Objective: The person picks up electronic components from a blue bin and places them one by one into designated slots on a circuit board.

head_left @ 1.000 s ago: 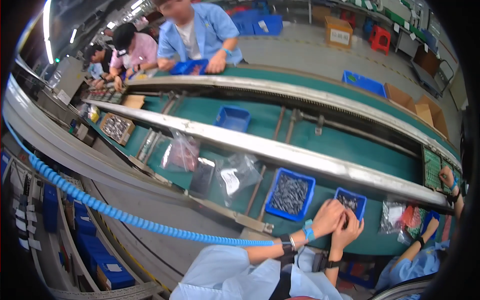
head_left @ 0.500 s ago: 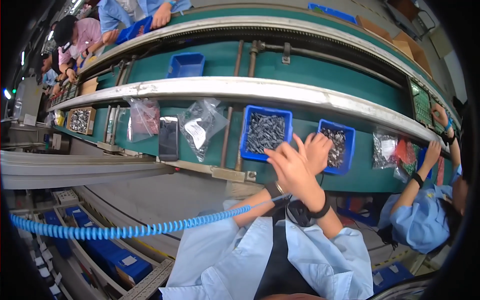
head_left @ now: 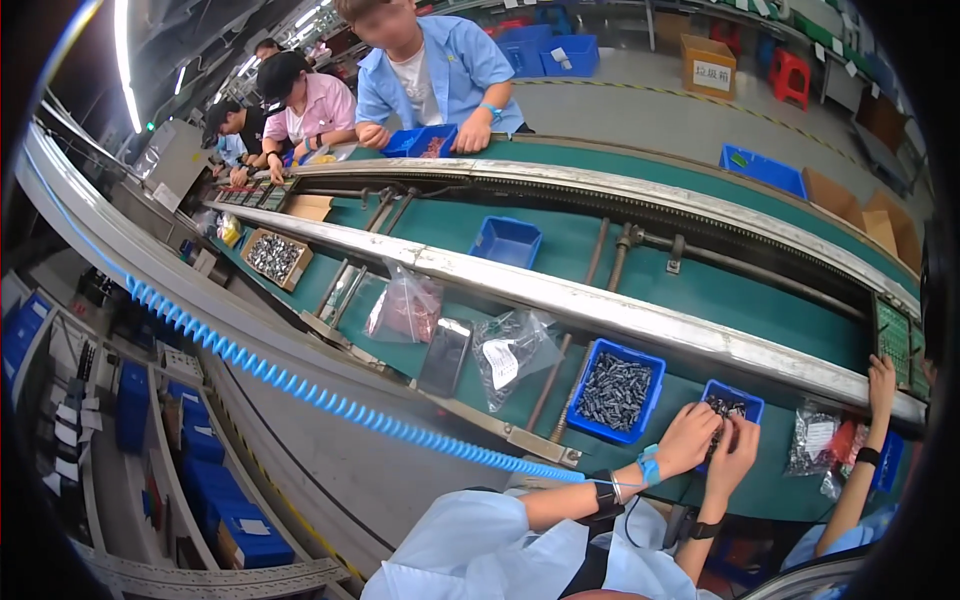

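My left hand (head_left: 688, 440), with a blue strap on its wrist, is over the near-left edge of a small blue bin (head_left: 738, 388) of small mixed dark and silvery parts. Close beside it, my right hand (head_left: 736, 452) reaches over the same bin, its fingers bent down. The fingers of both hands are drawn together; whatever sits between them is too small to make out. Left of my hands stands a larger blue bin (head_left: 652, 402), filled with dark cylindrical components (head_left: 612, 392). A coiled blue cord (head_left: 370, 415) runs to my left wrist.
A clear bag (head_left: 512, 355), a dark phone (head_left: 445, 358) and a bag of reddish parts (head_left: 405, 308) lie to the left. A metal rail (head_left: 560, 295) runs behind the bins. At right, a co-worker's hand (head_left: 880, 385) touches a green circuit board (head_left: 893, 345). Another co-worker stands across the line.
My view has swung left and up. My forearms were crossed, the right hand by the dark-component bin; now they are uncrossed, with both hands together over the right bin.
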`<state>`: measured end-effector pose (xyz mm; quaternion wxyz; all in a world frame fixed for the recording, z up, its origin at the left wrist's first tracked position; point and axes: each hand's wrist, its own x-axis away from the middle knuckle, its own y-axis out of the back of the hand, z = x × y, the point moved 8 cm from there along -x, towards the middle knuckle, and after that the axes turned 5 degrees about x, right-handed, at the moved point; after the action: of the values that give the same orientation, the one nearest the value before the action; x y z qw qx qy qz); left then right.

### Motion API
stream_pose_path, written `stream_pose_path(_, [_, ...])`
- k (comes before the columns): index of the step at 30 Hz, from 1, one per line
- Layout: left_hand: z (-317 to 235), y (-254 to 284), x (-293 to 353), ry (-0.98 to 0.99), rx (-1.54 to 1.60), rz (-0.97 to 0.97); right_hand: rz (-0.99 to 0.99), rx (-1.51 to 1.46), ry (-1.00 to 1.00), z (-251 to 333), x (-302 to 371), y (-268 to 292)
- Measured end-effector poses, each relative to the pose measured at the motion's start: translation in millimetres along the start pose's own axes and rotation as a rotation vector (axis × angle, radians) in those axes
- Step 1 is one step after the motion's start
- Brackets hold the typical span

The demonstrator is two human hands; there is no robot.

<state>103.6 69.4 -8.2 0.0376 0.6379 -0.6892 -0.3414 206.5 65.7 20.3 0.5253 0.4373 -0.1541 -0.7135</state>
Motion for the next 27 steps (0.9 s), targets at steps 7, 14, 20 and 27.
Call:
stream_pose_path(7, [3.8,5.4,-3.6,0.000,0.021,-0.028,-0.017,0.160,0.013,-0.4,5.2,-10.8])
stream_pose_path(14, [-0.6,5.2,-1.5,-0.006,0.019,-0.026,-0.032,0.153,0.023,-2.0,9.3,-6.6])
stream_pose_path(20, [0.3,5.9,-2.4,-0.007,0.040,-0.037,-0.018,0.154,0.037,-0.1,8.0,-7.9])
stream_pose_path(27, [1.7,5.1,-0.9,-0.010,0.033,-0.046,0.006,0.172,0.064,-0.7,9.6,-10.6])
